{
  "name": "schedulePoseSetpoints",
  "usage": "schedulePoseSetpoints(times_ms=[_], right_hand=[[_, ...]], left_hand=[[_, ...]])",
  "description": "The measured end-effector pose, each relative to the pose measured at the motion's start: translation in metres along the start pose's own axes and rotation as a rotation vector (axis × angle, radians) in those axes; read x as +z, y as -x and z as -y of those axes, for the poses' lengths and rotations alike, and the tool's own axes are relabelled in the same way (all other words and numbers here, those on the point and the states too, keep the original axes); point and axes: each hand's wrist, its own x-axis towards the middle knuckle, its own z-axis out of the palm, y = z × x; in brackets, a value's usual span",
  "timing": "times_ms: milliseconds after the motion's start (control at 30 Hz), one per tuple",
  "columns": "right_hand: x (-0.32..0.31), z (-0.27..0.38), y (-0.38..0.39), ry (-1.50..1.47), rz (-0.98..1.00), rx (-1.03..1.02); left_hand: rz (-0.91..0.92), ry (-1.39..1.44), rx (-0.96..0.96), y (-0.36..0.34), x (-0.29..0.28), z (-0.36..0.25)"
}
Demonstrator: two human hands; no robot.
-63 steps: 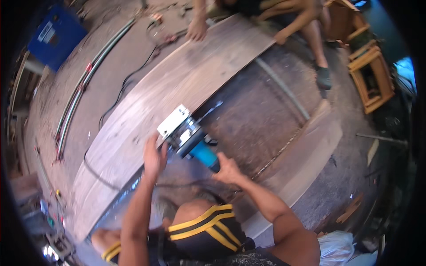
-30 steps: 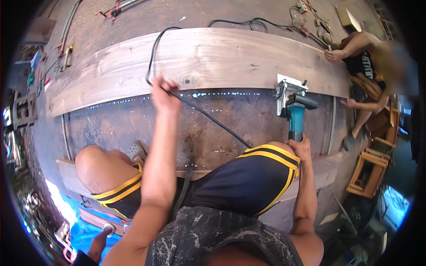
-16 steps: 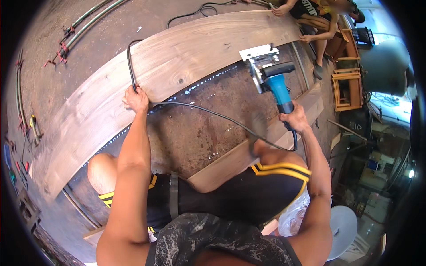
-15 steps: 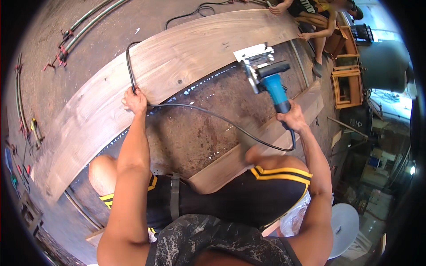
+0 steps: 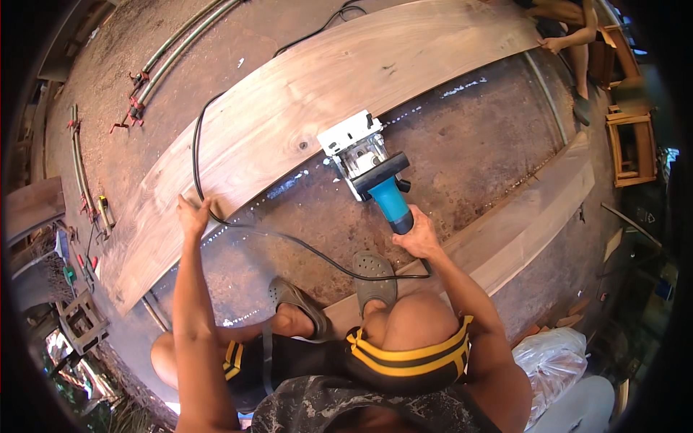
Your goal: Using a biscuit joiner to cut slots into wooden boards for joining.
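My right hand (image 5: 416,234) is closed round the rear body of a teal and black biscuit joiner (image 5: 390,198). Its pale metal fence (image 5: 350,133) overlaps the near edge of a long wooden board (image 5: 303,108); whether it rests on the wood or hovers, I cannot tell. From the tool's back end a black power cord (image 5: 310,252) loops left to my left hand (image 5: 193,216). That hand is at the board's near edge, with the cord pinched at its fingers.
A second long board (image 5: 498,238) lies nearer, to the right. Metal bar clamps (image 5: 162,65) lie at far left. Another person's hand (image 5: 554,45) touches the board's far right end. My shoes (image 5: 375,278) stand between the boards. A plastic bag (image 5: 552,364) is at lower right.
The biscuit joiner has come left and nearer to the board's edge in my right hand. My left hand has moved down along the edge with the cord. The view has shifted too.
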Motion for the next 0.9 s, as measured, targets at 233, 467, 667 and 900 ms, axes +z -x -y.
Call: schedulePoseSetpoints(times_ms=[233,467,667,900], right_hand=[[0.003,0.013,-0.024,-0.005,0.155,0.066],[0.003,0.008,-0.029,-0.028,0.157,0.013],[0.005,0.002,-0.032,-0.085,0.172,0.002],[0.009,-0.008,-0.031,-0.116,0.165,-0.039]], left_hand=[[-0.084,0.431,0.772,0.128,-0.033,-0.259],[0.108,0.278,1.001,0.104,0.007,-0.332],[0.301,0.218,0.947,0.09,-0.009,-0.346],[0.291,0.132,1.045,0.088,-0.009,-0.347]])
